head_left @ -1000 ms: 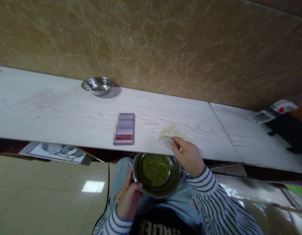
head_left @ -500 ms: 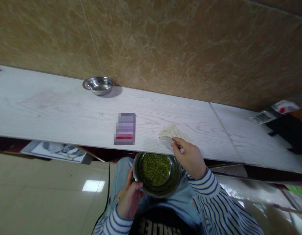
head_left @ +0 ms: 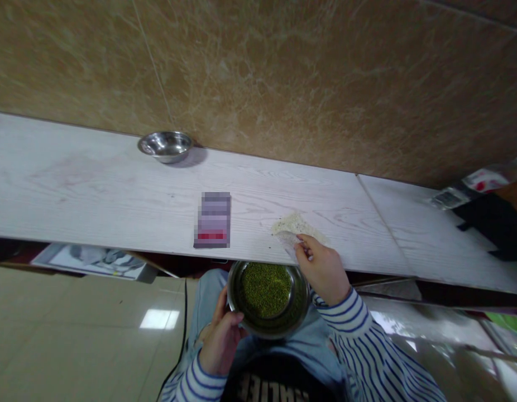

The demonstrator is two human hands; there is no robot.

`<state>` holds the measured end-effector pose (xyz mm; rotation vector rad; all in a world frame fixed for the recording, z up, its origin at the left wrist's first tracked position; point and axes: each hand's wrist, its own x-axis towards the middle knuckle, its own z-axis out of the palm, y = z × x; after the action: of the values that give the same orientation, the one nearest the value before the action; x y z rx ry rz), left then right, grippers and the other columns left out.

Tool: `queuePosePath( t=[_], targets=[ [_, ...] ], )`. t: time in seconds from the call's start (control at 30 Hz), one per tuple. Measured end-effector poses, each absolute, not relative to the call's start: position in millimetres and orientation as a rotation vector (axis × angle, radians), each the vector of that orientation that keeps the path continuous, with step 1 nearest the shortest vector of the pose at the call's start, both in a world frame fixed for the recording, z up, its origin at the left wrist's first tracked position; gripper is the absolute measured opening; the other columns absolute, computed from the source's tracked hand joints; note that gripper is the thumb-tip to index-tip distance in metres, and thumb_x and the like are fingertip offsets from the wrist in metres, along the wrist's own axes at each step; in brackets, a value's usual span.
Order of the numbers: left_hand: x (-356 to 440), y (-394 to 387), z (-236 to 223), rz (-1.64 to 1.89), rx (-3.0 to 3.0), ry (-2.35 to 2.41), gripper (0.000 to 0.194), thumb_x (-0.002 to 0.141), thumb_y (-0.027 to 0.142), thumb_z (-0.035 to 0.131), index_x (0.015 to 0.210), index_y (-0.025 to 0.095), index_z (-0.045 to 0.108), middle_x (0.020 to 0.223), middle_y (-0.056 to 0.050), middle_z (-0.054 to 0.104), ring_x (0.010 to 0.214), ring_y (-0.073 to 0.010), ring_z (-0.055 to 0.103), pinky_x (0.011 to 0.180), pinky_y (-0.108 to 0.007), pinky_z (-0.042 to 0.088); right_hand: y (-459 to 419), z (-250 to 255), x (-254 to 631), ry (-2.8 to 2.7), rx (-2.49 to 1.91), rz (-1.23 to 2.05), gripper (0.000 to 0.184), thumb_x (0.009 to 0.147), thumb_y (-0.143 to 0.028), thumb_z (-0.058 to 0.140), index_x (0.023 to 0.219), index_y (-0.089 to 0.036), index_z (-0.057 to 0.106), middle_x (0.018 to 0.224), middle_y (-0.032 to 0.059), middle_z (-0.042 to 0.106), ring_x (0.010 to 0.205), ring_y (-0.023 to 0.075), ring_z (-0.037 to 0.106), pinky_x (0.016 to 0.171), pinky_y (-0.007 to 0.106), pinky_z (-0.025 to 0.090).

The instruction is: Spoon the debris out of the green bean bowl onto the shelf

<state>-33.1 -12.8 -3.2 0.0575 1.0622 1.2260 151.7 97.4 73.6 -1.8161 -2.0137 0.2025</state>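
Observation:
My left hand (head_left: 223, 339) is closed on the left rim of a steel bowl (head_left: 299, 312) held over my lap, just below the counter's front edge. Small green beans (head_left: 264, 290), which look like mung beans, lie inside it. At the counter's edge my right hand (head_left: 324, 269) pinches a thin, clear plastic piece (head_left: 287, 239); whether it is a sheet or a scoop I cannot tell. This piece touches the near left side of a pale grain heap (head_left: 299, 224) with dark specks, partly hidden by my fingers.
A second steel bowl (head_left: 165, 147) stands near the wall at the back left. A phone-shaped, pixelated object (head_left: 213, 220) lies left of the grain. Black material (head_left: 493, 223) and plastic packets (head_left: 455, 196) are at the far right. Below the counter, a drawer (head_left: 95, 262) sticks out.
The view has shifted very slightly. My right hand and the plastic piece have barely moved at the grain heap; the left hand keeps its hold on the bowl.

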Motion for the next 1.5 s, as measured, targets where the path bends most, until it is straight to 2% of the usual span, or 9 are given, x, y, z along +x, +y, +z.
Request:
queuePosePath(
  t=[0.33, 0.63, 1.13, 1.33, 1.5],
  targets=[
    [-34.2, -13.2, -6.3, 1.219, 0.041, 1.065, 0.070, 0.063, 0.015, 0.061, 0.129, 0.034, 0.049, 0.113, -0.003, 0.064, 0.087, -0.0237, 0.060, 0.068, -0.035, 0.049, 101.8, 77.8, 151.8, -2.036, -1.723, 0.150, 0.028, 0.089, -0.027, 0.047, 0.109, -0.019, 0.065, 0.091, 0.0066, 0.074, 0.077, 0.0184, 0.070, 0.072, 0.028, 0.052],
    [-37.2, -12.4, 1.5, 1.251, 0.064, 1.049, 0.068, 0.065, 0.013, 0.059, 0.130, 0.029, 0.047, 0.111, -0.005, 0.064, 0.085, -0.0249, 0.060, 0.059, -0.035, 0.051, 101.3, 80.9, 149.3, -2.127, -1.717, 0.128, 0.026, 0.089, -0.026, 0.048, 0.107, -0.020, 0.067, 0.089, 0.0052, 0.074, 0.075, 0.0183, 0.069, 0.071, 0.028, 0.050],
    [-39.8, -12.5, -0.5, 1.245, 0.068, 1.053, 0.070, 0.064, 0.014, 0.061, 0.130, 0.032, 0.048, 0.112, -0.004, 0.065, 0.089, -0.0260, 0.061, 0.062, -0.035, 0.050, 106.7, 87.6, 147.5, -2.168, -1.750, 0.084, 0.028, 0.090, -0.025, 0.045, 0.109, -0.020, 0.066, 0.088, 0.0053, 0.074, 0.073, 0.0183, 0.067, 0.069, 0.029, 0.049],
    [-40.1, -12.5, 0.3, 1.252, 0.074, 1.048, 0.074, 0.063, 0.014, 0.061, 0.133, 0.031, 0.045, 0.113, -0.005, 0.064, 0.087, -0.0257, 0.060, 0.061, -0.036, 0.050, 104.3, 86.7, 148.4, -2.187, -1.704, 0.118, 0.028, 0.090, -0.025, 0.045, 0.108, -0.021, 0.066, 0.094, 0.0047, 0.074, 0.077, 0.0177, 0.068, 0.072, 0.029, 0.051],
    [-39.1, -10.2, 1.4, 1.243, 0.089, 1.054, 0.071, 0.065, 0.013, 0.059, 0.132, 0.030, 0.045, 0.112, -0.004, 0.063, 0.085, -0.0243, 0.060, 0.059, -0.034, 0.051, 105.0, 86.8, 149.2, -2.196, -1.702, 0.156, 0.028, 0.092, -0.025, 0.045, 0.111, -0.021, 0.065, 0.101, 0.0057, 0.073, 0.086, 0.0193, 0.068, 0.079, 0.032, 0.050]
  ],
)
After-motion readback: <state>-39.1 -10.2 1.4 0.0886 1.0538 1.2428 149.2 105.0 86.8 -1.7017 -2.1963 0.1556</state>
